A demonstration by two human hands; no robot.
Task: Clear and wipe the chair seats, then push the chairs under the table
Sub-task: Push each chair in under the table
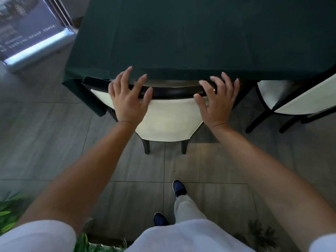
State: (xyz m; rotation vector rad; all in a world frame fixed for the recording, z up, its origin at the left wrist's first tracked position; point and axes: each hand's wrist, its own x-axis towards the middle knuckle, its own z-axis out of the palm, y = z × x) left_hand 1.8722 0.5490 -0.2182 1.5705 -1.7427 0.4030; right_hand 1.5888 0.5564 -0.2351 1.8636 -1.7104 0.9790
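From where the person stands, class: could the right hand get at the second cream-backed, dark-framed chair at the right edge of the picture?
Probably yes. The right hand rests open on the top rail of the middle cream-backed chair, and only bare grey tiled floor shows between it and the second chair. A sideways reach or step may be needed.

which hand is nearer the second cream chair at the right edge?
Right. The right hand rests on the middle chair's dark top rail, toward the cream-backed chair at the right edge; the left hand sits farther left.
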